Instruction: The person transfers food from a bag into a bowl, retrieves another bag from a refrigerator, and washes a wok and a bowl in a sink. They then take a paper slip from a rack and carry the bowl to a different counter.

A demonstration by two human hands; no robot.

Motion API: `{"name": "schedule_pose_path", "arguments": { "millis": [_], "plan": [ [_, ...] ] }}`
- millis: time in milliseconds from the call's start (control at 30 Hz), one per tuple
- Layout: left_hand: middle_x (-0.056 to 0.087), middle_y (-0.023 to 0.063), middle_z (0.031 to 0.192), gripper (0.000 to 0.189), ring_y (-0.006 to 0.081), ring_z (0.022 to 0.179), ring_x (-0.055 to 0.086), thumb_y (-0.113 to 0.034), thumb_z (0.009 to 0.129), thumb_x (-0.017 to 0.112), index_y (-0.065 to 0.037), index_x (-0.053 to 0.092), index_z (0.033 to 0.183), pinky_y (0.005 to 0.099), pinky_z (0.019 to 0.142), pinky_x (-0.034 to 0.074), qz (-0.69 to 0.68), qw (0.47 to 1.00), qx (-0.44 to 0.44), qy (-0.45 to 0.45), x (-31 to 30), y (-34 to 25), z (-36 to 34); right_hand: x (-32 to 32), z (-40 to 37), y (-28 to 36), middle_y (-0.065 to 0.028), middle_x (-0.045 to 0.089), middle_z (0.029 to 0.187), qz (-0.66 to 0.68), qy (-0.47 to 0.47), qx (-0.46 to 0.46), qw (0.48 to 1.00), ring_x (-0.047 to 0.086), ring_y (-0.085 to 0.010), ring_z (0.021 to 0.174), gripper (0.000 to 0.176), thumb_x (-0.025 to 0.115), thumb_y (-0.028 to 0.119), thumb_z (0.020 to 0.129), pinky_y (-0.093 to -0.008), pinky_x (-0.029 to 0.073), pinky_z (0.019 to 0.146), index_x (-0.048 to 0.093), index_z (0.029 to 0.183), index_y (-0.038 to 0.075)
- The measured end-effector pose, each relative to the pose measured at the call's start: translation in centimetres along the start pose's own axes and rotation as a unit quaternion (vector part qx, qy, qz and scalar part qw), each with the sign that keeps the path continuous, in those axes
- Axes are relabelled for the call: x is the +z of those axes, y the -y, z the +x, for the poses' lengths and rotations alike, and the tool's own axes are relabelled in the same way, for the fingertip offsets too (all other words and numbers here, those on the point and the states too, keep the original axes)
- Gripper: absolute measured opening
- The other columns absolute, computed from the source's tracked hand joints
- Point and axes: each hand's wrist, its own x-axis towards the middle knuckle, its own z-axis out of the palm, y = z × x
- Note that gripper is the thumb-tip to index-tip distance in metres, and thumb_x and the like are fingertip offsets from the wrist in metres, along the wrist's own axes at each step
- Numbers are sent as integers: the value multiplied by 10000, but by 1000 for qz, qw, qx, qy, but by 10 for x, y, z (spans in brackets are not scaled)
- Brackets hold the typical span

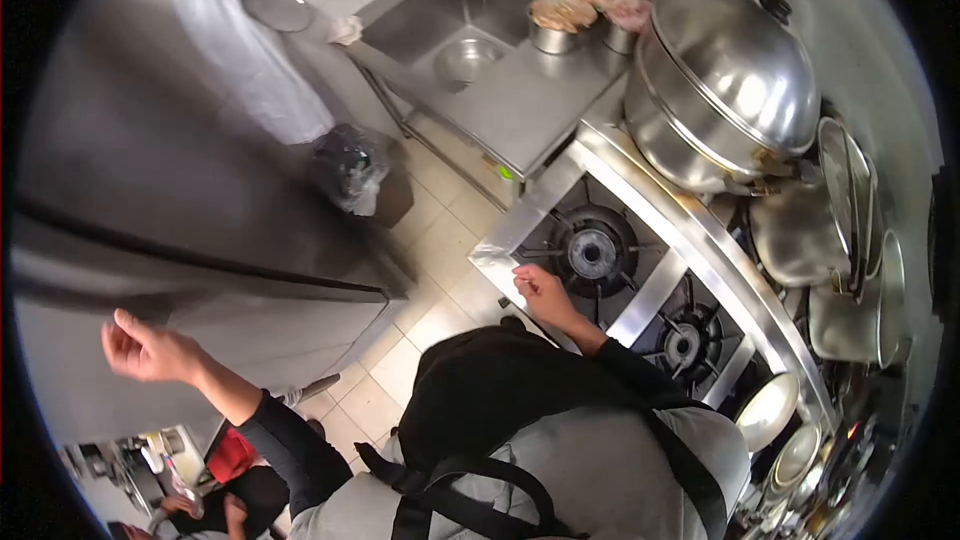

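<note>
I find left hand (148,348) half-open, right hand (545,296) loosely part-open, both seemingly empty, black round metal burner (592,252) beside right fingers (526,283): apparently between grips, grasping needing closure.

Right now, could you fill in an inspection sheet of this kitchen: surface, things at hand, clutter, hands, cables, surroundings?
Surface: steel stove with two burners showing; steel drainboard alongside the sink.
Things at hand: the stove near the right hand; a steel-fronted unit near the left hand.
Clutter: pans crowded beyond the stove; metal containers of pale food by the sink.
Hands: left partly open, right curled; no item visible in either.
Cables: nothing seen.
Surroundings: large lidded pot behind the stove; tiled floor; another person's hands at lower left.
</note>
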Motion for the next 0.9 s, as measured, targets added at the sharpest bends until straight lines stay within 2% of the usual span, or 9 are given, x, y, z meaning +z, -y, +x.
{"name": "schedule_pose_path", "arguments": {
  "millis": [67, 133, 200, 267, 367, 467, 600, 700, 900],
  "plan": [
    [567, 112, 951, 344, 170, 790, 557, -59, 860, 708, 19, 461, 1086, 276, 751, 519, 9, 988, 86, -124, 19, -39, -5, -26, -9, -10, -104, 689, 919, -13, -39, 10, 999, 654, -144, 778, 199, 641, 115, 898, -288, 513, 699, 635, 1079, 31],
    [570, 139, 969, 334, 199, 825, 586, 31, 826, 659, 22, 448, 1085, 302, 735, 539, -159, 972, 168, -43, 49, -65, -26, -42, -13, -34, -80, 683, 890, 12, -74, 46, 996, 641, -117, 762, 201, 649, 101, 890, -274, 509, 683, 633, 1075, 23],
    [597, 178, 996, 343, 259, 920, 621, -13, 782, 679, 20, 492, 1068, 321, 795, 536, -262, 936, 133, 195, 108, -141, -90, -49, -5, -34, -71, 680, 875, 44, -103, 91, 990, 627, -108, 742, 196, 646, 94, 898, -265, 508, 675, 628, 1078, 19],
    [600, 134, 1130, 357, 270, 1025, 588, -105, 794, 731, -40, 619, 1127, 368, 914, 472, -316, 784, 75, 529, 158, -143, -136, -53, 11, -19, -75, 677, 865, 60, -167, 76, 981, 623, -101, 746, 185, 632, 91, 914, -255, 508, 678, 622, 1083, 16],
    [574, 150, 1190, 455, 314, 1133, 546, -175, 814, 739, -49, 580, 1221, 382, 980, 429, -427, 594, -93, 676, 230, -115, -273, -38, 43, -10, -56, 679, 876, 73, -216, 88, 970, 628, -97, 775, 167, 624, 93, 929, -246, 505, 705, 621, 1078, 17],
    [545, 131, 1281, 482, 255, 1172, 537, -158, 841, 715, -68, 555, 1287, 345, 926, 474, -447, 543, -47, 709, 272, -104, -360, -17, 67, 8, -21, 670, 901, 75, -268, 112, 954, 603, -78, 773, 166, 633, 107, 937, -233, 492, 710, 622, 1076, 17],
    [435, 188, 1420, 619, 337, 1301, 447, -303, 853, 703, -60, 472, 1374, 388, 1039, 413, -449, 430, -26, 783, 305, -98, -432, 11, 84, 38, -6, 656, 890, 37, -298, 136, 944, 570, -60, 762, 160, 628, 93, 939, -222, 470, 705, 621, 1078, 14],
    [364, 199, 1490, 713, 365, 1393, 318, -454, 876, 614, -37, 414, 1418, 454, 1143, 254, -411, 433, 147, 788, 318, -94, -478, 20, 85, 46, -3, 647, 882, 44, -333, 155, 929, 577, -63, 774, 149, 618, 78, 942, -225, 478, 721, 618, 1073, 8],
    [302, 146, 1541, 646, 336, 1440, 237, -469, 962, 461, -81, 349, 1466, 465, 1163, 203, -431, 451, 376, 685, 368, -99, -536, 23, 75, 31, -20, 641, 915, 141, -458, 146, 866, 590, -83, 789, 131, 580, 69, 964, -228, 488, 733, 595, 1078, 5]
  ]
}}
